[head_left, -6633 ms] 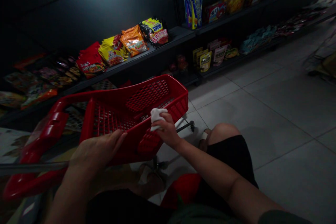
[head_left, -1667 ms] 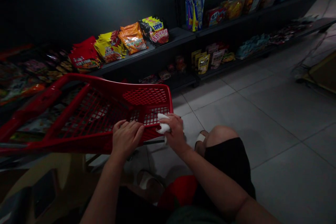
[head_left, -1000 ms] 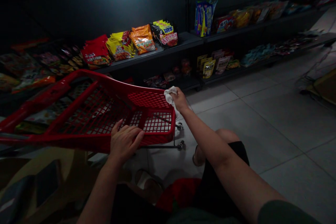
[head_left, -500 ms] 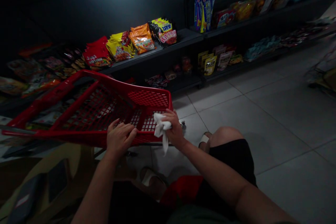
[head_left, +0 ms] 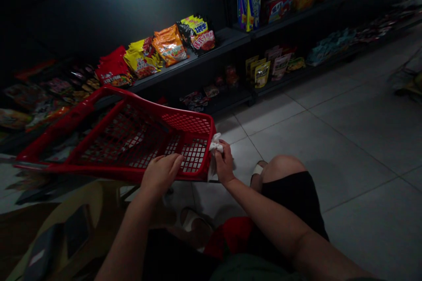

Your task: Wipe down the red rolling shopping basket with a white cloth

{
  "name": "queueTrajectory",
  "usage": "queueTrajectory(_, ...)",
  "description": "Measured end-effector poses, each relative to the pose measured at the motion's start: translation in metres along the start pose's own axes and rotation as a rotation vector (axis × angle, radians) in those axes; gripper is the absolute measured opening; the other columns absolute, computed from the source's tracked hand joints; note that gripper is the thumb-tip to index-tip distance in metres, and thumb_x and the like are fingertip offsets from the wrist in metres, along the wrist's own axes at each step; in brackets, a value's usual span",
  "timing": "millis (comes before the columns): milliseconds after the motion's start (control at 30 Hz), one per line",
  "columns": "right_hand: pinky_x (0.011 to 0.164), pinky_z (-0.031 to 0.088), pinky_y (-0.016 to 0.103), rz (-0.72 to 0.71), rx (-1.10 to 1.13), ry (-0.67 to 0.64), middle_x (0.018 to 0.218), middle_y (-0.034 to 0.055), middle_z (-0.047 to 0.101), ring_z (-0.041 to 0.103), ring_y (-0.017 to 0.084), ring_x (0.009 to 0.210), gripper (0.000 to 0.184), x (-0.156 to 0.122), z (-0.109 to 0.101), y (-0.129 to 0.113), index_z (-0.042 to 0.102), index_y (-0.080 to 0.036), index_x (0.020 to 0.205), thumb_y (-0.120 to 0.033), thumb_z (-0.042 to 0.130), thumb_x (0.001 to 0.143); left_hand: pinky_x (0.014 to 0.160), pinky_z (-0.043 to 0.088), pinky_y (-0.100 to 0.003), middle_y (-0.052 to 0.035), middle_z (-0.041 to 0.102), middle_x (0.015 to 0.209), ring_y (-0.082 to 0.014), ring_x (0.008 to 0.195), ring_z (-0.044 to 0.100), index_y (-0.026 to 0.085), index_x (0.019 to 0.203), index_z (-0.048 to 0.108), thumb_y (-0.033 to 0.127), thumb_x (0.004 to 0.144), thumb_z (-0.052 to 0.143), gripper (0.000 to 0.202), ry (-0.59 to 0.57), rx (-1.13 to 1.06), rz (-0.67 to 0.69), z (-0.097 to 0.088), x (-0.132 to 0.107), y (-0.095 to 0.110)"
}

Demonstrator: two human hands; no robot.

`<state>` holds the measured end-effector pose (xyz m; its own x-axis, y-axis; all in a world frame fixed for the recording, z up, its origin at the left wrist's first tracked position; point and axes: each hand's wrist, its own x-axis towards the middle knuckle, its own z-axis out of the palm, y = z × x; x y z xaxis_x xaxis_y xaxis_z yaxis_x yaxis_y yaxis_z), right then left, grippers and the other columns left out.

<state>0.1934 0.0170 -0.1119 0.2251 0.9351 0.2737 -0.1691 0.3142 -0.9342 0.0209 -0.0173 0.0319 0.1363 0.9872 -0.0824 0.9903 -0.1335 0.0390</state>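
Red plastic shopping basket (head_left: pixel 108 174) sits centre-left of frame, tilted, long side running left; walls are moulded mesh grid w/ a smooth, thick rim. R hand (head_left: pixel 224 162) is nearly closed, pinching a crumpled white cloth (head_left: pixel 215 149) against basket's right corner, cloth's soft tail hanging below the edge. L hand (head_left: pixel 161 174) is half open, fingers together and lying on near rim, no firm grip visible. Lots of open room right of the corner: pale grey floor tiles (head_left: pixel 316 149) fill lower right, w/ person's bare knee (head_left: pixel 283 167) and black shorts (head_left: pixel 290 202) just beside R arm. Upper left, dark metal shelf (head_left: pixel 184 63) w/ glossy snack bags (head_left: pixel 169 45) stands beyond basket's far rim, not touching it.
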Motion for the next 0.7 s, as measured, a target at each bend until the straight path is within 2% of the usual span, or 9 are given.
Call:
queueTrajectory(67,0.107,0.039,0.043,-0.043,-0.027,-0.04,0.122,0.0072,0.055,0.052,0.024,0.12,0.017,-0.019,-0.001,-0.003,0.064,-0.025,0.1,-0.027,0.061,0.083,0.078,0.046,-0.03,-0.0025,0.075,0.114,-0.0189,0.095,0.071,0.03,0.12,0.064,0.045,0.103,0.021,0.049,-0.048,0.002,-0.019,0.005,0.011,0.03)
queueTrajectory(100,0.105,0.041,0.042,-0.059,-0.025,-0.078,0.121,0.007,0.055,0.053,0.024,0.118,0.015,-0.028,-0.001,-0.004,0.064,-0.025,0.095,-0.025,0.065,0.08,0.071,0.045,-0.03,-0.0042,0.076,0.112,-0.0202,0.09,0.072,0.03,0.122,0.063,0.046,0.103,0.02,0.05,-0.06,0.043,-0.043,0.008,0.014,0.042)
queueTrajectory(200,0.098,0.045,0.039,-0.08,0.026,-0.185,0.117,0.0059,0.056,0.056,0.023,0.111,0.012,-0.039,0.002,-0.003,0.063,-0.025,0.086,-0.02,0.066,0.077,0.062,0.042,-0.028,-0.0072,0.077,0.103,-0.0223,0.081,0.073,0.027,0.12,0.065,0.046,0.103,0.021,0.051,-0.094,0.138,-0.075,0.016,0.018,0.058)
queueTrajectory(267,0.098,0.045,0.038,-0.045,0.041,-0.154,0.113,0.0051,0.058,0.057,0.022,0.108,0.009,-0.022,0.005,0.003,0.062,-0.024,0.084,-0.019,0.063,0.077,0.062,0.042,-0.027,-0.0075,0.078,0.104,-0.0222,0.084,0.074,0.028,0.123,0.065,0.046,0.103,0.022,0.051,-0.089,0.149,-0.053,0.017,0.016,0.055)
queueTrajectory(400,0.098,0.045,0.036,0.168,0.02,0.053,0.103,0.0032,0.063,0.058,0.02,0.101,0.016,0.05,0.011,0.016,0.06,-0.023,0.092,-0.02,0.054,0.077,0.063,0.041,-0.027,-0.0065,0.079,0.101,-0.0216,0.085,0.074,0.029,0.123,0.066,0.047,0.103,0.023,0.051,-0.095,0.166,-0.034,0.015,0.007,0.042)
queueTrajectory(467,0.097,0.046,0.035,0.215,0.024,0.079,0.101,0.0029,0.063,0.058,0.019,0.099,0.019,0.067,0.015,0.015,0.06,-0.022,0.097,-0.021,0.053,0.079,0.062,0.041,-0.027,-0.0059,0.079,0.098,-0.022,0.083,0.074,0.029,0.121,0.067,0.047,0.103,0.022,0.051,-0.111,0.18,-0.031,0.014,0.004,0.04)
queueTrajectory(533,0.097,0.046,0.036,0.173,0.023,0.081,0.101,0.0038,0.061,0.057,0.02,0.1,0.015,0.053,0.019,0.008,0.06,-0.022,0.094,-0.024,0.053,0.081,0.062,0.04,-0.028,-0.0057,0.079,0.098,-0.0218,0.083,0.074,0.029,0.12,0.067,0.048,0.103,0.022,0.052,-0.112,0.179,-0.035,0.013,0.004,0.039)
queueTrajectory(600,0.099,0.045,0.037,0.095,0.018,0.039,0.104,0.0054,0.057,0.056,0.021,0.104,0.009,0.015,0.021,-0.003,0.06,-0.023,0.089,-0.027,0.054,0.083,0.061,0.039,-0.027,-0.005,0.079,0.096,-0.0208,0.081,0.074,0.03,0.117,0.067,0.048,0.103,0.021,0.052,-0.106,0.17,-0.037,0.013,0.007,0.037)
queueTrajectory(700,0.099,0.047,0.04,0.009,0.047,-0.186,0.11,0.0068,0.052,0.054,0.024,0.11,0.011,-0.049,0.021,-0.015,0.063,-0.024,0.089,-0.027,0.06,0.079,0.059,0.036,-0.026,-0.0043,0.079,0.095,-0.0203,0.08,0.073,0.029,0.114,0.068,0.046,0.103,0.021,0.051,-0.115,0.19,-0.016,0.013,0.013,0.032)
